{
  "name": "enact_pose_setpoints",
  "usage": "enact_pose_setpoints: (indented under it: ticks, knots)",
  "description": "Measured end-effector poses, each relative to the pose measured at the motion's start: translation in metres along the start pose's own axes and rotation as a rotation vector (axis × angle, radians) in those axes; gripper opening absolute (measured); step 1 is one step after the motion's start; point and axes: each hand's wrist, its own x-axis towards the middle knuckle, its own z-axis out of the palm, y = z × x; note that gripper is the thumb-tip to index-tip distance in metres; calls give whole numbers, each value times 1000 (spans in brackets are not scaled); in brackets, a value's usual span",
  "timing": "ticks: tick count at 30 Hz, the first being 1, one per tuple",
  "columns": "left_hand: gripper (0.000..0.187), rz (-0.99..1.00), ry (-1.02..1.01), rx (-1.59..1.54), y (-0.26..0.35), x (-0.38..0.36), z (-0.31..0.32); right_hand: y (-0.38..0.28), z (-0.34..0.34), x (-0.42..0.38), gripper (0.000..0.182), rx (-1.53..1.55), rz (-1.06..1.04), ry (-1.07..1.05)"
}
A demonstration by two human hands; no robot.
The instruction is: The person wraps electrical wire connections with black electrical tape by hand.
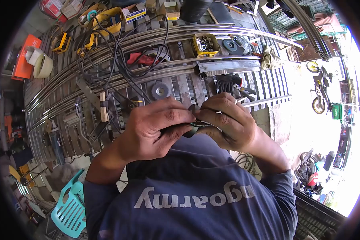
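Note:
My left hand (154, 127) and my right hand (230, 124) meet in front of my chest, above the near edge of the slatted metal table. Thumbs and fingers of both are closed on a small dark piece (192, 131) with a greenish edge. Most of it is hidden by my fingertips, and its kind cannot be made out. Just beyond my left hand, a round grinding disc (160, 91) lies on the slats. Black gloves (225, 83) rest beyond my right hand.
Long metal tubes (244, 29) and tangled black cable (118, 52) cross the table. A yellow container (205, 45) of small metal parts stands behind a rectangular metal tube (228, 68). A teal chair (70, 208) is at lower left; a motorcycle (320, 86) stands outside.

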Motion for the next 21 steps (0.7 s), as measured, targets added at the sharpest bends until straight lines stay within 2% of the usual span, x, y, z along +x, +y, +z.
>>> enact_pose_setpoints:
  ticks: [1, 4, 7, 10, 12, 13, 16, 18, 19, 21]
  knots:
    - [22, 11, 8, 9, -1, 0, 1, 4, 4, -3, 58, -76, -51, 31]
    - [22, 11, 25, 37, -2, 1, 1, 7, 3, -2, 57, -101, -21, 57]
    - [23, -35, 41, 56, 0, 7, -2, 21, 11, -2, 54, 76, 173, 119]
    - [21, -63, 101, 8, -11, 9, 3, 30, 50, -23, 60, 476, 464, 293]
    - [18, -147, 167, -78, -19, 9, 5, 26, 69, -34, 96, 857, 466, 290]
    - [16, -188, 240, -129, -18, 11, 10, 21, 85, -34, 98, 871, 431, 367]
    - [18, -347, 257, -293, -20, 13, 15, 12, 111, -31, 93, 787, 486, 474]
    - [18, -293, 311, -229, -27, 14, 20, 16, 121, -37, 90, 676, 624, 472]
    - [19, -248, 336, -158, -31, 15, 21, 13, 121, -34, 72, 663, 601, 563]
    - [20, -148, 337, -13, -34, 18, 21, 16, 112, -37, 60, 405, 535, 473]
